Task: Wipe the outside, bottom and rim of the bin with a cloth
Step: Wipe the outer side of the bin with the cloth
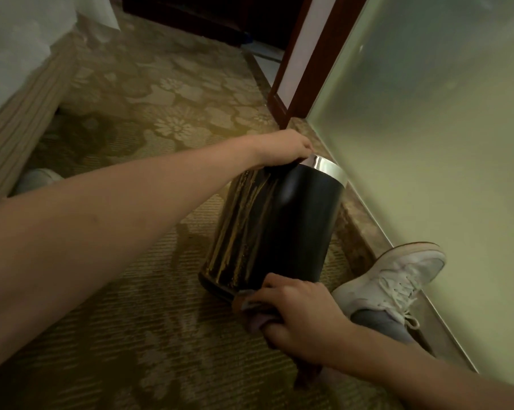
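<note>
Both hands are on the bin (282, 229), a glossy black cylinder with a silver rim band (328, 167), tilted on the patterned carpet (149, 113) between them. At the far end, the left hand (282, 149) curls over the rim, fingers hooked on the metal band and closed on it. Nearer the camera, the right hand (300, 315) is closed around a bunched greyish cloth (254, 309), pressing it against the bin's lower edge where the side wall meets the base. Just right of that hand lies a white laced sneaker (397, 279) with a grey trouser leg (382, 324), beside a frosted glass panel (427, 143). Beyond the left hand stands a dark wooden door frame (291, 93). Left of the left forearm, a second pale shoe (37, 179) is partly visible.
</note>
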`<state>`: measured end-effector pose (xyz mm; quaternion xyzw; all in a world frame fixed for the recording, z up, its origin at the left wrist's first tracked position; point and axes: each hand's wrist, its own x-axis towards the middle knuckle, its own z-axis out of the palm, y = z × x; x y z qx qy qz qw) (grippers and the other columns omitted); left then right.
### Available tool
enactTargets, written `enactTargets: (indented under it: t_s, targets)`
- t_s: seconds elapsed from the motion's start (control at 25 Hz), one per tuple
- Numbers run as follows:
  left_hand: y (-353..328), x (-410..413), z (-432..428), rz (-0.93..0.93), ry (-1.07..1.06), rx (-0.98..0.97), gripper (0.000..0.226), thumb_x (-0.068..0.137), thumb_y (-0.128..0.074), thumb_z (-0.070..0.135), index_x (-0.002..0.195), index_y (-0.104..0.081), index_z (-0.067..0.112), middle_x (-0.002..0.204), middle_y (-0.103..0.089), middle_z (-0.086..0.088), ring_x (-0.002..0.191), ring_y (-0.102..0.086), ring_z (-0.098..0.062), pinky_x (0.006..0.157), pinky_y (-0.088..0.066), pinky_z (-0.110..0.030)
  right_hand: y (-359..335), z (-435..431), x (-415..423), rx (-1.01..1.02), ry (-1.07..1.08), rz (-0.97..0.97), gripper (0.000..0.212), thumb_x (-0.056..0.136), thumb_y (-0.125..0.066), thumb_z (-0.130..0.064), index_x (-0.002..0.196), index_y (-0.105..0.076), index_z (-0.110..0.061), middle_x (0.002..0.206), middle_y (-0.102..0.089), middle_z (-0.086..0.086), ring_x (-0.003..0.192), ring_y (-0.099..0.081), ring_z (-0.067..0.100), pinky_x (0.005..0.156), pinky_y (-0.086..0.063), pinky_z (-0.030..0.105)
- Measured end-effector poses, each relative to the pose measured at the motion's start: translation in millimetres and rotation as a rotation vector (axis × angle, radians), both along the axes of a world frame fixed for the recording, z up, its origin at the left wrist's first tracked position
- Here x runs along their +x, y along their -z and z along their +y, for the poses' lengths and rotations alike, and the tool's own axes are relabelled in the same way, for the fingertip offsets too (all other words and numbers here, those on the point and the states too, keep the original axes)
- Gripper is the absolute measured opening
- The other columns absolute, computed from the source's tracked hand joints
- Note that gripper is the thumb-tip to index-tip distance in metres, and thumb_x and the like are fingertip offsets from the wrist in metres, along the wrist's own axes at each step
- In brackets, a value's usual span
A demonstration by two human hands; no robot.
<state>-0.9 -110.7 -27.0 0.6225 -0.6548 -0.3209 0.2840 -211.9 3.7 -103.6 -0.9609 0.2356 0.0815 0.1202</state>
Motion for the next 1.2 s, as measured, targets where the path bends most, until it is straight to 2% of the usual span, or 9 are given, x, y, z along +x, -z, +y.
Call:
enactTargets:
  t_s: [0.08, 0.16, 0.32, 0.48, 0.6, 0.72, 0.84, 0.96, 1.2]
  targets:
    - [-3.0, 0.8, 4.7, 0.005, 0.001, -0.076, 0.028, 0.1, -0.045, 0.023, 0.115, -0.065, 0.009, 0.113, -0.062, -0.006, 0.105, -0.054, -0.016, 0.073, -0.039, -0.011, -15.2, -10.9, -2.1, 0.493, 0.149, -0.053, 0.021, 0.087, -0.064, -0.036, 0.104, -0.07, -0.027, 0.095, -0.064, -0.011, 0.086, -0.061, 0.005, 0.078, -0.052, 0.034]
    - [-0.8, 6.6, 8.2, -0.017, 0.011, -0.104, 0.027, 0.097, -0.05, 0.036, 0.088, -0.067, 0.017, 0.086, -0.06, 0.002, 0.086, -0.056, -0.013, 0.066, -0.039, -0.021, -37.8, -27.3, -4.4, 0.917, 0.337, -0.167, 0.018, 0.081, -0.071, -0.02, 0.097, -0.072, -0.012, 0.092, -0.069, 0.001, 0.085, -0.064, 0.012, 0.082, -0.051, 0.032]
    - [7.3, 14.2, 8.0, -0.053, -0.072, -0.086, 0.051, 0.084, -0.057, 0.061, 0.056, -0.043, 0.021, 0.058, -0.041, 0.003, 0.054, -0.041, -0.011, 0.057, -0.031, -0.029, -82.9, -65.3, -6.2, 1.218, 0.621, -0.478, 0.047, 0.065, -0.08, -0.007, 0.111, -0.072, -0.007, 0.107, -0.071, 0.018, 0.09, -0.07, 0.024, 0.078, -0.058, 0.031]
    - [5.4, 18.7, 6.9, 0.047, -0.168, -0.085, 0.058, 0.078, -0.066, 0.06, 0.049, -0.034, 0.021, 0.05, -0.03, 0.005, 0.041, -0.03, -0.008, 0.049, -0.027, -0.024, -103.2, -95.9, 2.0, 0.74, 0.651, -0.713, 0.038, 0.074, -0.071, -0.013, 0.111, -0.071, -0.006, 0.097, -0.075, 0.015, 0.09, -0.07, 0.028, 0.083, -0.055, 0.034]
    - [-4.0, 17.0, 3.2, -0.07, -0.263, -0.084, 0.058, 0.079, -0.066, 0.059, 0.048, -0.039, 0.018, 0.049, -0.036, -0.002, 0.046, -0.039, -0.019, 0.052, -0.032, -0.031, -102.8, -103.2, 11.5, 0.178, 0.328, -0.669, 0.013, 0.084, -0.071, -0.026, 0.096, -0.074, -0.031, 0.085, -0.074, 0.0, 0.081, -0.068, 0.011, 0.073, -0.05, 0.024]
    - [-11.5, 20.1, 3.1, -0.245, -0.354, -0.064, 0.047, 0.086, -0.062, 0.049, 0.065, -0.056, 0.008, 0.066, -0.053, -0.012, 0.067, -0.051, -0.029, 0.055, -0.038, -0.033, -87.6, -103.5, 24.0, -0.166, 0.206, -0.562, 0.026, 0.081, -0.059, -0.049, 0.101, -0.071, -0.039, 0.089, -0.068, -0.005, 0.081, -0.061, 0.012, 0.069, -0.049, 0.034]
    - [-18.6, 32.2, 3.4, -0.093, -0.223, 0.092, 0.026, 0.093, -0.044, 0.022, 0.08, -0.06, 0.007, 0.083, -0.061, -0.01, 0.072, -0.053, -0.023, 0.058, -0.038, -0.027, -84.1, -106.7, 45.9, -0.336, 0.222, -0.534, 0.032, 0.085, -0.057, -0.043, 0.113, -0.069, -0.033, 0.096, -0.06, -0.005, 0.083, -0.057, 0.015, 0.064, -0.046, 0.034]
    - [-24.2, 36.2, 6.3, 0.184, -0.194, 0.177, 0.035, 0.094, -0.031, 0.028, 0.068, -0.053, 0.018, 0.067, -0.052, -0.004, 0.059, -0.045, -0.017, 0.054, -0.036, -0.027, -86.6, -115.8, 67.0, -0.48, 0.243, -0.559, 0.032, 0.087, -0.055, -0.042, 0.114, -0.067, -0.029, 0.095, -0.055, -0.003, 0.08, -0.054, 0.017, 0.059, -0.037, 0.03]
    - [-14.5, 35.5, 7.3, 0.167, -0.127, 0.149, 0.041, 0.099, -0.026, 0.034, 0.064, -0.045, 0.025, 0.063, -0.043, 0.006, 0.054, -0.039, -0.008, 0.054, -0.034, -0.024, -53.3, -89.2, 61.8, -0.39, 0.094, -0.376, 0.047, 0.081, -0.044, -0.049, 0.123, -0.061, -0.036, 0.105, -0.055, -0.007, 0.091, -0.06, 0.019, 0.066, -0.054, 0.039]
